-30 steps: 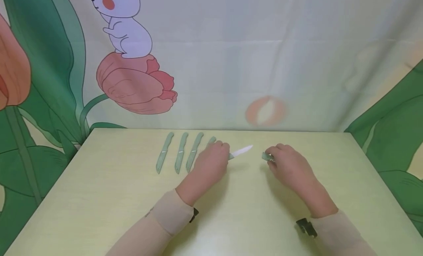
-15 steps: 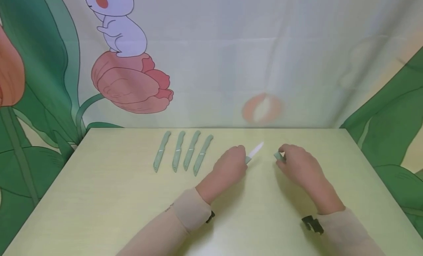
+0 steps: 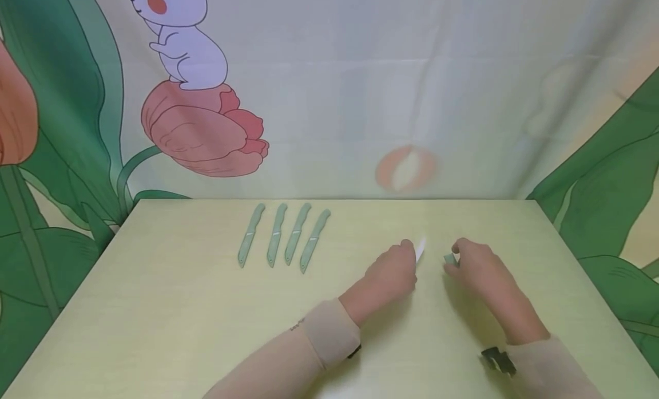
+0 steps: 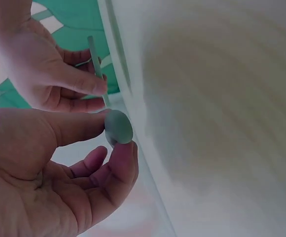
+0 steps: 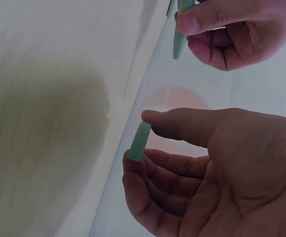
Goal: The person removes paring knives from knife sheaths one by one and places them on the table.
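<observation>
My left hand (image 3: pixel 387 274) pinches a small knife by its green handle (image 4: pixel 118 127), between thumb and fingers. Its bare white blade (image 3: pixel 420 251) points away from me, toward the back of the table. To the right, my right hand (image 3: pixel 483 271) holds a green knife sheath (image 5: pixel 139 141) between thumb and fingertips. Sheath and blade are apart, with a short gap between the two hands. Both hands are raised over the table. Most of the handle is hidden behind the left hand in the head view.
Several green knives (image 3: pixel 297 234) in their sheaths lie in a row on the pale yellow table (image 3: pixel 154 307), left of my hands, handles toward the back. Behind the table's far edge hangs a curtain (image 3: pixel 319 101) printed with flowers and a white animal.
The left hand has moved right with the knife, away from the row, uncovering the rightmost lying knife. The blade has turned to point farther back. The right hand has shifted slightly right with the sheath.
</observation>
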The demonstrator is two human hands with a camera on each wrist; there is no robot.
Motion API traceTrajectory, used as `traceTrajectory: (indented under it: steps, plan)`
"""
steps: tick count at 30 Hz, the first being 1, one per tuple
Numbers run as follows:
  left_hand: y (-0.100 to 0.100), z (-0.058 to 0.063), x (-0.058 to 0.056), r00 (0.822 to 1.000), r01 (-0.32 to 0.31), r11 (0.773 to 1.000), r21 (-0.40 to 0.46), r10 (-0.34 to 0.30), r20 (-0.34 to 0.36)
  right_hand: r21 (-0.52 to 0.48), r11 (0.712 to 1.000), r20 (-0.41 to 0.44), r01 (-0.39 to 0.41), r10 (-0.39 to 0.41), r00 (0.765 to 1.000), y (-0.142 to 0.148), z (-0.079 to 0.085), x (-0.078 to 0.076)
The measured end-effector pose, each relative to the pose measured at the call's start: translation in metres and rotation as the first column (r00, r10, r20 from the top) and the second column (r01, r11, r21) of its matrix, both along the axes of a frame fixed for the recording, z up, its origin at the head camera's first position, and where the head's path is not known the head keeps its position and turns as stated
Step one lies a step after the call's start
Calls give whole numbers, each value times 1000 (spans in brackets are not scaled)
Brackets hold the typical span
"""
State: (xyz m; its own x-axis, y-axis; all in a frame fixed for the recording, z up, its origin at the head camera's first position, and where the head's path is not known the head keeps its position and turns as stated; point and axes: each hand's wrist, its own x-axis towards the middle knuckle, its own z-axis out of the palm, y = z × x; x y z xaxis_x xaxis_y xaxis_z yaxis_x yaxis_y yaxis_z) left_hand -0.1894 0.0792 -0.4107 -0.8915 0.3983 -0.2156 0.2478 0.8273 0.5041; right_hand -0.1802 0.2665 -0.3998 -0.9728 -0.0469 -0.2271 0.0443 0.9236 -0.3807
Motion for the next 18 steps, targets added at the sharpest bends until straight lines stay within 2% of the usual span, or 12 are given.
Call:
traceTrajectory:
  steps: [4, 13, 18]
  plan:
    - [14, -4, 6, 1000, 9, 1000, -15, -9, 2, -7, 1000, 49, 24, -23, 999, 1, -2, 3]
    - [38, -14, 11, 1000, 1, 998, -55, -1, -8, -33, 999, 40, 15, -14, 999, 4, -8, 10]
    - [45, -15, 13, 998, 43, 995, -87, -46, -32, -31, 999, 40, 24, -23, 999, 3, -11, 13]
